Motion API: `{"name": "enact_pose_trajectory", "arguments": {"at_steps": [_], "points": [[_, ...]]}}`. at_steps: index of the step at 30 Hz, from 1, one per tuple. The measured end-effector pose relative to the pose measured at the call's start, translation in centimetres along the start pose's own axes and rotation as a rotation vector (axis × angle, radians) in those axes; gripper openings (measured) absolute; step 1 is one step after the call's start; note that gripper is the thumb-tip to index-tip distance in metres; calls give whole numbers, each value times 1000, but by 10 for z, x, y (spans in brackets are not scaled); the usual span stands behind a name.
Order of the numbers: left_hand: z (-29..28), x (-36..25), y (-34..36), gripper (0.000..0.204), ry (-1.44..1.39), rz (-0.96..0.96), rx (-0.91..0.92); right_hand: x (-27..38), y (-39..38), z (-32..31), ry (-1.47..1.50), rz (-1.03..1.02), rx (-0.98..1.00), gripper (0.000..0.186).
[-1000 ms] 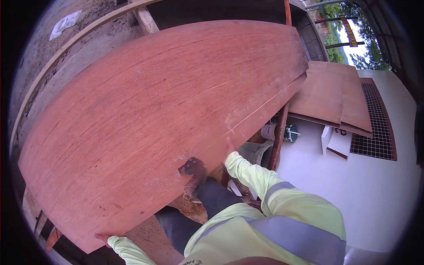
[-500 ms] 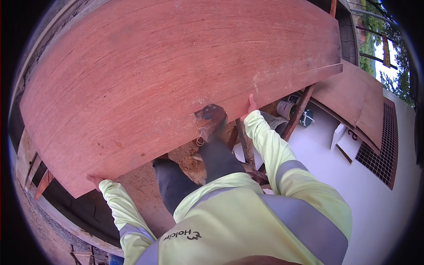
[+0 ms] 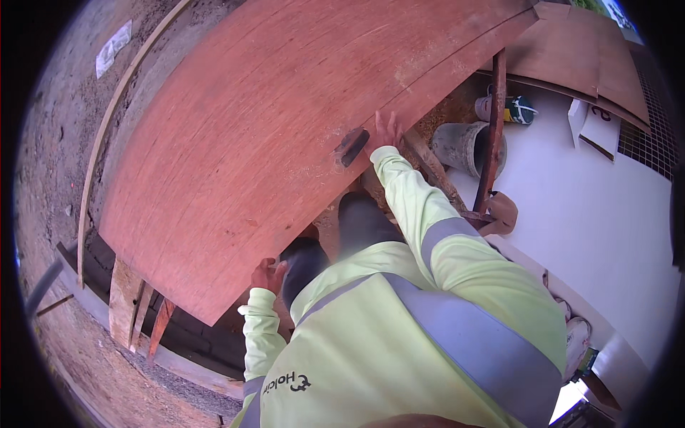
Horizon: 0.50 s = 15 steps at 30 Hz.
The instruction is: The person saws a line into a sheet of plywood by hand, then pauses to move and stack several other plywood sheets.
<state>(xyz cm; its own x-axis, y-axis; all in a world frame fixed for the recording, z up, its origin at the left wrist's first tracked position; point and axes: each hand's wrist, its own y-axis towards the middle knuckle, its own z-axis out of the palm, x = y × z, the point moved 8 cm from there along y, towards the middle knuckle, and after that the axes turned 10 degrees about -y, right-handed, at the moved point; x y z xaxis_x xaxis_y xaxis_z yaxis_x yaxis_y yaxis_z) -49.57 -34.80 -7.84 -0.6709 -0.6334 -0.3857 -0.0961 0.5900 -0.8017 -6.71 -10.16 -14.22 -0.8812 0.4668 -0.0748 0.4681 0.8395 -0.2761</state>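
A large reddish plywood sheet [image 3: 242,143] lies raised in front of me, on wooden supports. My right hand [image 3: 386,133] rests on its near edge, fingers stretched out over the top face. Beside that hand a dark oblong item [image 3: 351,147] shows on the sheet; I cannot make out its kind. My left hand [image 3: 269,274] hangs off the near edge, apart from the sheet. Its fingers are loosely bent, thumb away from them, with nothing visible between.
A reddish wooden leg [image 3: 494,135] stands under the sheet at right, next to a grey bucket [image 3: 464,148] and a green container [image 3: 519,110]. More brown panels [image 3: 564,53] lie at the far right, above a white surface [image 3: 571,207]. A long timber strip [image 3: 114,110] runs along the left.
My left hand has let go of the sheet's near left corner and drawn toward my body. My right hand stays at the near edge, fingers now further onto the top. The view has turned.
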Motion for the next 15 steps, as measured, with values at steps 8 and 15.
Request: {"name": "enact_pose_trajectory", "arguments": {"at_steps": [8, 15], "points": [[-70, -276, 52, 58, 61, 550, 0, 4, 19, -10, -67, -251, 381, 88], [43, -373, 88, 54, 501, 435, 202, 1, 18, 2, 53, -200, 376, 90]]}}
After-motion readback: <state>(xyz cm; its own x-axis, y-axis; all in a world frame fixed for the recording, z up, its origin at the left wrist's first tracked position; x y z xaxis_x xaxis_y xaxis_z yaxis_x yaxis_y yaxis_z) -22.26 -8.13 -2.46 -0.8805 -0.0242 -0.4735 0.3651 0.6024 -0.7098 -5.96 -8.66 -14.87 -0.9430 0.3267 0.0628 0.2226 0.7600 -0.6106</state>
